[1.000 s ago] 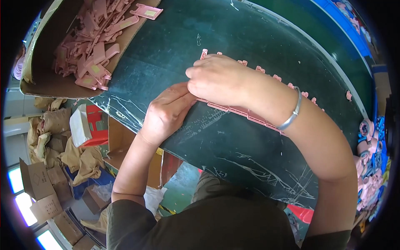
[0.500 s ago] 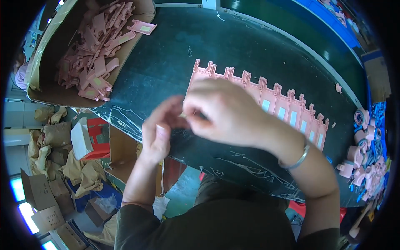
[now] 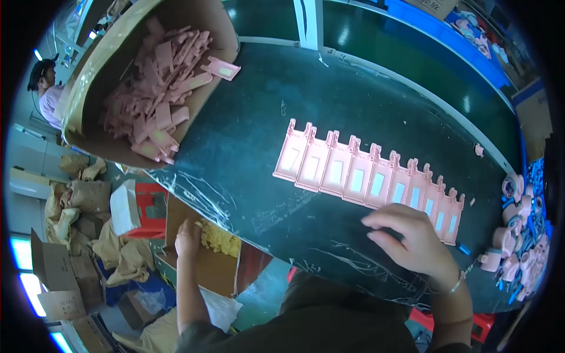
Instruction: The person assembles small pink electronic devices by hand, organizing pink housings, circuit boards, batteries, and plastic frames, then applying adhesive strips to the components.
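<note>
A slanting row of several pink plastic covers [image 3: 335, 167] lies side by side on the dark table, each with a pale rectangular sticker on its inner face. My right hand [image 3: 406, 238] hovers at the near edge of the row's right part, thumb and forefinger apart and nothing visible between them. Off the table's left edge, my left hand [image 3: 187, 238] is lowered at a cardboard box [image 3: 215, 272]. Yellow scraps [image 3: 219, 240] lie in that box beside the hand. The left fingers are foreshortened, so their grip is unclear.
A big carton [image 3: 88, 112] of loose pink parts [image 3: 159, 88] stands at the far left, one pink piece [image 3: 222, 69] on its flap. Pink and blue parts [image 3: 515, 235] crowd the right end. A red stool [image 3: 147, 209] stands left. Another person [image 3: 50, 97] is beyond the carton.
My hands, close together over the row's left end before, have parted. The left went down to the box with yellow scraps; the right moved right and nearer, uncovering the row's left covers. The view shifted.
</note>
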Demonstrator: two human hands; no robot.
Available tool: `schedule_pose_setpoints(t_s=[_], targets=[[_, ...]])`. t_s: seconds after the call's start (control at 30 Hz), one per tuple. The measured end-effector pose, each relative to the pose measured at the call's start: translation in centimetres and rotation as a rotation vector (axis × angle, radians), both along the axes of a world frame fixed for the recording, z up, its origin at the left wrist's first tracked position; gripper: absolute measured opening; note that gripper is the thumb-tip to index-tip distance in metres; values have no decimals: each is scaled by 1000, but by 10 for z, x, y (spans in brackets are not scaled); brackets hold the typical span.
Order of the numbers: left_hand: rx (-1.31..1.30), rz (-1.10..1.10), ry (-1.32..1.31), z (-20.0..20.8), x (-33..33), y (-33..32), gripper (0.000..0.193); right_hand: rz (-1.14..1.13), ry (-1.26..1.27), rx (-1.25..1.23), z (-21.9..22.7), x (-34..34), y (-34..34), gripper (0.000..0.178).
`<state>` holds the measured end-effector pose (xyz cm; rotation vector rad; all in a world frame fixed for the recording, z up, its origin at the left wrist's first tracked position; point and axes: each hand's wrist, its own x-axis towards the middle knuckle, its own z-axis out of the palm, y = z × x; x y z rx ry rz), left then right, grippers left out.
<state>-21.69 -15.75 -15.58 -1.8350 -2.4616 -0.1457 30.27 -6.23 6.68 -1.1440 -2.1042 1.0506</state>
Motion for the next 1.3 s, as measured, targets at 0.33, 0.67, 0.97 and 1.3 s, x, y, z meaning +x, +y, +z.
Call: schedule_pose_setpoints(t_s=[0.33, 0.67, 0.97, 1.3], targets=[[573, -563, -99, 196, 173, 249, 24, -243, 26, -59, -6, 40, -32, 18], [299, -846, -17, 176, 182, 269, 8, -368, -65, -15, 11, 74, -50, 22], [133, -1061, -142, 184, 197, 166, 18, 28, -211, 316, 2, 26, 39, 6], [342, -1083, -343, 157, 193, 170, 26, 340, -321, 706, -36, -116, 130, 11]])
